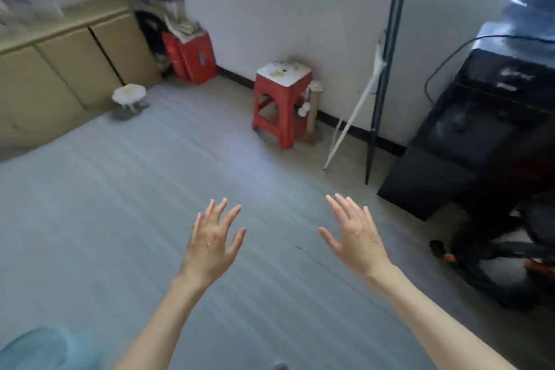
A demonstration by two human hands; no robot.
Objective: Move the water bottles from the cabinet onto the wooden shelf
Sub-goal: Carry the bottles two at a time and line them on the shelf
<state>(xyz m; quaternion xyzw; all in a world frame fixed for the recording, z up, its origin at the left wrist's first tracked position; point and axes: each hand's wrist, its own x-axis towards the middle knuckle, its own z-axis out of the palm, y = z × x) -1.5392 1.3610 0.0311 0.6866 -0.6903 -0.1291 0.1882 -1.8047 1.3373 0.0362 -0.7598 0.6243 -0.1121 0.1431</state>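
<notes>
Both hands were spread flat and empty, palms down over the grey plank floor (150,219), the left hand (210,245) near the right hand (357,239). The low beige cabinet (60,69) stood far ahead to their left, doors closed; no water bottles showed.

A red plastic stool (280,105) stood ahead of them by the wall.

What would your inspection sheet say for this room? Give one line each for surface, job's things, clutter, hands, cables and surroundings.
Surface: grey plank floor, bare in the middle.
Job's things: beige cabinet at left, doors shut; no water bottles or wooden shelf seen.
Clutter: red stool, red boxes, small white stand.
Hands: left hand and right hand open, fingers spread, holding nothing.
Cables: black cable looping beside the black unit.
Surroundings: white wall, window above, dark pole.
</notes>
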